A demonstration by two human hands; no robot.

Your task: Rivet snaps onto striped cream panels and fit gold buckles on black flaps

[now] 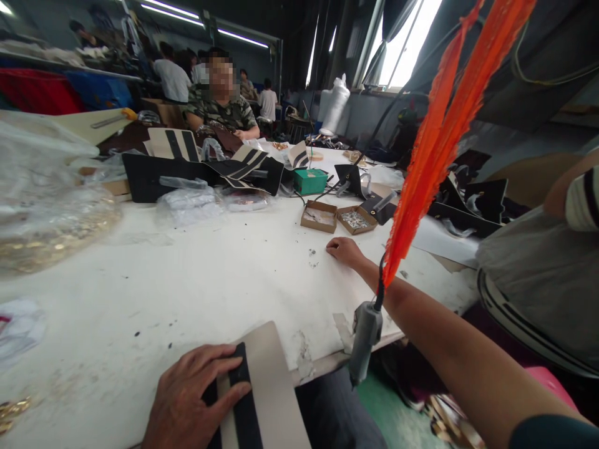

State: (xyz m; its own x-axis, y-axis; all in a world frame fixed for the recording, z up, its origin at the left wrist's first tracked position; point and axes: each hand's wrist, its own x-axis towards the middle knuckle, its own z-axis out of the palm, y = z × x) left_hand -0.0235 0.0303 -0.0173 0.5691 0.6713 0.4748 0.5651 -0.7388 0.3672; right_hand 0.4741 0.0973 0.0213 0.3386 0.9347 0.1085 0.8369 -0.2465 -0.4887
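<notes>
My left hand (196, 390) rests on a cream panel with black stripes (276, 386) at the table's front edge. Its thumb and bent fingers grip the panel across one dark stripe. My right hand (345, 251) reaches forward over the white table (224, 274), fingers curled together at the tabletop. What its fingertips hold, if anything, is hidden. Tiny loose bits (312, 252) lie just left of it. Beyond it stand a small cardboard box of metal pieces (356, 219) and another shallow cardboard box (319, 216).
A grey hand tool (365, 340) hangs on a cord with an orange strip (435, 137) beside my right forearm. A green box (311, 181) and black panels (163, 178) are farther back. Plastic bags (51, 193) fill the left. A co-worker (222, 109) sits opposite; another person (538, 268) is at right.
</notes>
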